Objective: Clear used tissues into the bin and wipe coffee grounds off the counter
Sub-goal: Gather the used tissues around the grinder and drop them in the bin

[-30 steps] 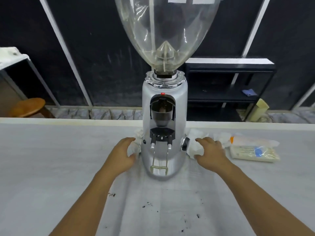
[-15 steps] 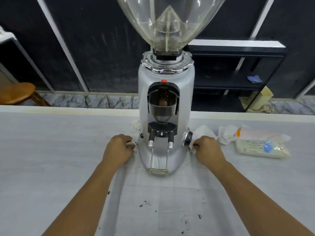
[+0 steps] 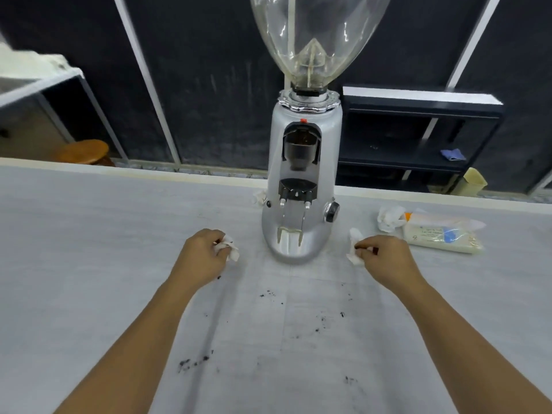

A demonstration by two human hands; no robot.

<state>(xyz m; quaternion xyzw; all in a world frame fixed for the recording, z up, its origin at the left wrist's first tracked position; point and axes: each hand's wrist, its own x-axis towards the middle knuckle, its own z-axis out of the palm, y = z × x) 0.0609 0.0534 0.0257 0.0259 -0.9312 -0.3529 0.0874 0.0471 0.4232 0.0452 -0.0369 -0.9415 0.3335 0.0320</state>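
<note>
Through the head camera we take the grinder [image 3: 301, 189] as our landmark on the counter [image 3: 89, 234]. Just left of its base, the left hand [image 3: 203, 258] has its fingers curled round a crumpled tissue [image 3: 228, 249]. Just right of the base, the right hand [image 3: 385, 258] pinches a second tissue [image 3: 354, 249] between thumb and fingertips. We judge both wads are gathered for one trip to the bin.

A third tissue [image 3: 389, 218] lies further right, just beside a tissue pack [image 3: 442, 236]. A fourth tissue [image 3: 259, 197] peeks out behind the grinder's left side, mostly hidden. In front of the grinder, coffee grounds [image 3: 268, 294] speckle the counter, not yet wiped. We see no bin anywhere, and the grinder's hopper [image 3: 316, 31] is cut off at the top.
</note>
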